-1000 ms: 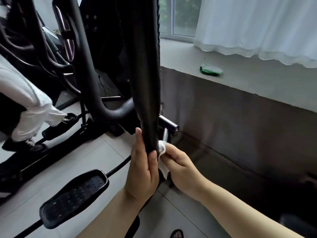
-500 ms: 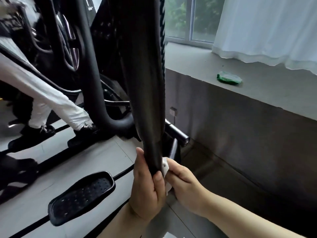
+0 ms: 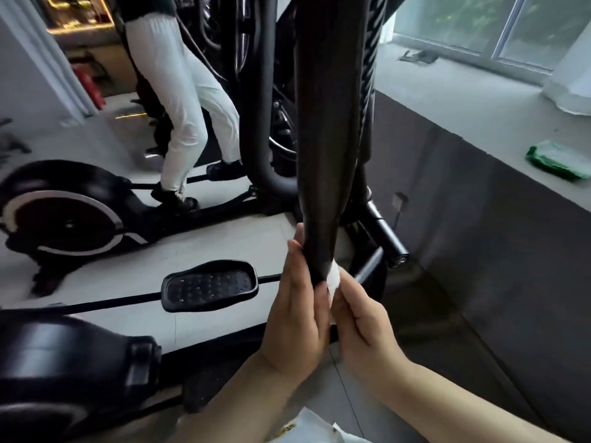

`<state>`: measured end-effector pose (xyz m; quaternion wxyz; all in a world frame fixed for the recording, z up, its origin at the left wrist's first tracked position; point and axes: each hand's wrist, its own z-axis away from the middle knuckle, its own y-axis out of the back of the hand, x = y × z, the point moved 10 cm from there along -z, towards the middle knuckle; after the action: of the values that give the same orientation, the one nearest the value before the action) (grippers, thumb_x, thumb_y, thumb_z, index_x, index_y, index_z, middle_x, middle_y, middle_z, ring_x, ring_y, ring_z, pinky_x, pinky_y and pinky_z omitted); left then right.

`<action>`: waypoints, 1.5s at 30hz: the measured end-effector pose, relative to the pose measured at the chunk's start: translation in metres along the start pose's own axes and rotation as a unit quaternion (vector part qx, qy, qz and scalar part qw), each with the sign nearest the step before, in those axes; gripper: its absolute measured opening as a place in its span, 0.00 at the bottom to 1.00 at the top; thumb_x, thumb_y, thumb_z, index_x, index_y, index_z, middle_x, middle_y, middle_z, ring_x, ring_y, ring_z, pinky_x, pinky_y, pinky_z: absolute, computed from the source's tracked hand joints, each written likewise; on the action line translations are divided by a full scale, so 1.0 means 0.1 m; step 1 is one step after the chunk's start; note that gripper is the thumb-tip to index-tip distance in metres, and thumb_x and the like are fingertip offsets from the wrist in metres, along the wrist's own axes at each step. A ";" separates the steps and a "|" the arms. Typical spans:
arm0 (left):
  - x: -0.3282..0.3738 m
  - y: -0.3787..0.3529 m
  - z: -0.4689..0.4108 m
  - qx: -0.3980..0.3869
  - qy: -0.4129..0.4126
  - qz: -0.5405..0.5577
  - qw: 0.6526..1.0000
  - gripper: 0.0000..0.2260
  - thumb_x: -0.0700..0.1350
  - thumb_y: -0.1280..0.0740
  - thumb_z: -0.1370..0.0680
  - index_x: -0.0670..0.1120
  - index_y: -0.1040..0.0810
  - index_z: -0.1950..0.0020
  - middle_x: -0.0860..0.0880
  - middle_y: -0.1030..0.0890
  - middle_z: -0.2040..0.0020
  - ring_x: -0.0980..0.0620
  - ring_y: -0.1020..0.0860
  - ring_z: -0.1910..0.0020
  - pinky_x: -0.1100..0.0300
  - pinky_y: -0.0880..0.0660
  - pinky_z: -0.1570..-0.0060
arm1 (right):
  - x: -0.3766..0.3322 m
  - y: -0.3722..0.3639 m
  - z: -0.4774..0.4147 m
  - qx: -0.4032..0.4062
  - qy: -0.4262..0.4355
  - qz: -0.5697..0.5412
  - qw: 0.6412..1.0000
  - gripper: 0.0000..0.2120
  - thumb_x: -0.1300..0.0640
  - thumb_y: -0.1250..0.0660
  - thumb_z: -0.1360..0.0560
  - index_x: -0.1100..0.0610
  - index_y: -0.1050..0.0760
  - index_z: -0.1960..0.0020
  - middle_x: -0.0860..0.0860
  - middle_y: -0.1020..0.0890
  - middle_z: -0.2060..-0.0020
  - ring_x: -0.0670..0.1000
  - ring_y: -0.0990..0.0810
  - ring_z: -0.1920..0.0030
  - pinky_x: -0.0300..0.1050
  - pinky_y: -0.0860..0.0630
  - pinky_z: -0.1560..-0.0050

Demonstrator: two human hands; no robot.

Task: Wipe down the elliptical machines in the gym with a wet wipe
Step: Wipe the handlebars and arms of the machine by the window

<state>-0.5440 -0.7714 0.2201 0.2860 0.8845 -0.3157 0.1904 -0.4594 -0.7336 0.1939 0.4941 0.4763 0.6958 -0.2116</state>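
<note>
Head view: noted nearest, left hand (image 3: 297,318) laid against lower end of black elliptical bar (image 3: 326,139), fingers straight and pressed together. Right hand (image 3: 364,327) fingers pinching white wet wipe (image 3: 334,278) against bar's right side. Pedal (image 3: 209,286) just left of hands. Farther off, green packet (image 3: 556,161) on window ledge (image 3: 463,100).

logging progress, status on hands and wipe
Left hand presses on black elliptical arm. Right hand pinches wet wipe against its lower end. No obstruction seen.
</note>
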 end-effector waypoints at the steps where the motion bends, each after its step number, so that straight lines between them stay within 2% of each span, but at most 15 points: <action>1: -0.03 0.00 0.03 0.011 0.017 -0.015 1.000 0.26 0.49 0.51 0.12 0.54 0.60 0.17 0.50 0.42 0.19 0.50 0.40 0.21 0.60 0.41 0.23 | -0.07 0.03 -0.01 0.005 0.016 -0.003 1.000 0.24 0.59 0.46 0.15 0.36 0.33 0.25 0.43 0.16 0.47 0.43 0.18 0.52 0.45 0.18 0.52; 3: -0.06 0.03 0.05 0.038 0.036 -0.054 0.997 0.26 0.47 0.50 0.12 0.54 0.58 0.17 0.59 0.48 0.17 0.56 0.42 0.21 0.70 0.47 0.25 | -0.12 0.04 -0.03 -0.004 0.033 -0.006 0.999 0.25 0.58 0.47 0.15 0.37 0.38 0.22 0.36 0.20 0.40 0.35 0.23 0.44 0.35 0.24 0.44; 5: -0.06 -0.01 0.06 0.032 0.035 -0.050 0.998 0.27 0.45 0.48 0.13 0.50 0.58 0.16 0.46 0.44 0.18 0.46 0.39 0.21 0.61 0.42 0.23 | 0.03 0.00 0.01 -0.036 0.007 0.005 0.999 0.25 0.61 0.46 0.15 0.46 0.38 0.20 0.39 0.21 0.36 0.40 0.21 0.38 0.41 0.22 0.42; 9: -0.01 -0.05 0.05 0.039 0.048 -0.069 0.996 0.27 0.48 0.50 0.12 0.48 0.60 0.17 0.31 0.41 0.24 0.35 0.38 0.23 0.52 0.40 0.22 | 0.30 -0.01 0.06 -0.111 -0.042 0.032 0.992 0.23 0.64 0.44 0.16 0.44 0.30 0.27 0.46 0.17 0.50 0.49 0.17 0.52 0.55 0.18 0.55; 12: 0.04 -0.05 0.06 0.027 0.055 -0.081 0.995 0.29 0.47 0.50 0.12 0.52 0.64 0.17 0.28 0.42 0.23 0.33 0.40 0.22 0.52 0.42 0.21 | 0.09 0.04 -0.02 -0.114 0.002 0.001 0.994 0.30 0.67 0.45 0.17 0.44 0.39 0.20 0.37 0.20 0.38 0.45 0.19 0.38 0.44 0.20 0.42; 15: 0.07 -0.02 0.01 0.021 0.057 -0.092 0.994 0.31 0.41 0.48 0.14 0.50 0.63 0.17 0.28 0.44 0.22 0.35 0.42 0.21 0.50 0.43 0.21 | 0.10 0.04 -0.06 -0.104 0.024 0.023 0.994 0.32 0.68 0.45 0.18 0.48 0.47 0.18 0.29 0.23 0.41 0.35 0.22 0.43 0.34 0.26 0.43; 17: 0.10 0.00 -0.01 0.042 0.064 -0.108 0.991 0.26 0.45 0.50 0.13 0.46 0.58 0.17 0.27 0.42 0.23 0.36 0.40 0.21 0.49 0.40 0.22 | 0.28 -0.01 -0.02 -0.121 0.005 0.028 0.992 0.29 0.68 0.45 0.17 0.55 0.45 0.18 0.40 0.25 0.31 0.42 0.25 0.32 0.43 0.26 0.33; 20: 0.13 0.00 -0.05 0.052 0.047 -0.132 0.989 0.27 0.47 0.50 0.12 0.45 0.58 0.17 0.26 0.40 0.25 0.38 0.40 0.22 0.55 0.43 0.21 | 0.44 -0.02 0.05 -0.162 -0.047 0.037 0.985 0.25 0.60 0.45 0.16 0.50 0.40 0.20 0.51 0.19 0.37 0.48 0.20 0.38 0.56 0.21 0.39; 23: 0.03 -0.04 0.02 0.042 0.069 -0.140 0.987 0.28 0.49 0.49 0.12 0.52 0.61 0.17 0.23 0.34 0.32 0.27 0.33 0.32 0.49 0.35 0.25 | 0.26 0.02 -0.06 -0.155 -0.015 0.019 0.988 0.25 0.60 0.47 0.15 0.53 0.41 0.19 0.48 0.21 0.33 0.48 0.21 0.35 0.52 0.23 0.35; 26: -0.04 -0.02 0.09 0.091 0.092 -0.178 0.976 0.26 0.52 0.51 0.13 0.56 0.59 0.17 0.32 0.39 0.28 0.33 0.35 0.32 0.67 0.42 0.25 | 0.12 0.03 -0.21 -0.154 0.024 0.007 0.988 0.28 0.67 0.46 0.17 0.56 0.43 0.18 0.50 0.25 0.28 0.49 0.25 0.31 0.50 0.25 0.34; 29: 0.03 -0.11 0.05 0.087 0.057 -0.166 0.981 0.28 0.50 0.50 0.12 0.50 0.62 0.17 0.26 0.38 0.26 0.27 0.31 0.29 0.43 0.33 0.28 | 0.38 -0.05 -0.16 -0.201 0.019 0.029 0.979 0.23 0.66 0.44 0.16 0.60 0.36 0.22 0.50 0.24 0.30 0.52 0.25 0.30 0.55 0.27 0.32; 32: 0.06 -0.13 0.07 0.107 0.031 -0.188 0.976 0.29 0.48 0.49 0.13 0.46 0.62 0.17 0.34 0.43 0.22 0.34 0.39 0.22 0.46 0.38 0.24 | 0.72 -0.09 -0.07 -0.242 -0.026 0.071 0.967 0.19 0.60 0.44 0.15 0.57 0.33 0.24 0.49 0.22 0.34 0.51 0.23 0.35 0.58 0.24 0.37; 36: 0.01 -0.15 0.08 0.106 0.063 -0.194 0.973 0.31 0.48 0.46 0.13 0.47 0.61 0.17 0.21 0.34 0.33 0.22 0.28 0.35 0.36 0.32 0.35 | 0.58 -0.11 -0.09 -0.254 0.004 0.018 0.967 0.27 0.65 0.41 0.16 0.59 0.44 0.19 0.49 0.30 0.25 0.51 0.30 0.26 0.53 0.30 0.29; 41: -0.08 -0.19 0.29 0.116 0.121 -0.206 0.964 0.29 0.50 0.46 0.13 0.39 0.56 0.18 0.34 0.42 0.24 0.38 0.35 0.25 0.59 0.39 0.24 | 0.92 -0.16 0.01 -0.298 0.016 0.086 0.951 0.25 0.55 0.49 0.15 0.57 0.44 0.18 0.51 0.33 0.23 0.50 0.33 0.24 0.54 0.30 0.28; 45: -0.10 -0.22 0.41 0.139 0.186 -0.219 0.948 0.29 0.50 0.46 0.13 0.34 0.53 0.21 0.40 0.45 0.20 0.51 0.42 0.19 0.63 0.42 0.23 | 0.89 -0.13 -0.01 -0.337 0.026 0.072 0.939 0.25 0.59 0.48 0.15 0.57 0.44 0.18 0.50 0.41 0.19 0.43 0.45 0.20 0.44 0.41 0.22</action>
<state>-0.5306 -0.7787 0.1750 0.2490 0.9115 -0.0256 0.3264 -0.4759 -0.6983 0.1127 0.6215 0.3358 0.7029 0.0833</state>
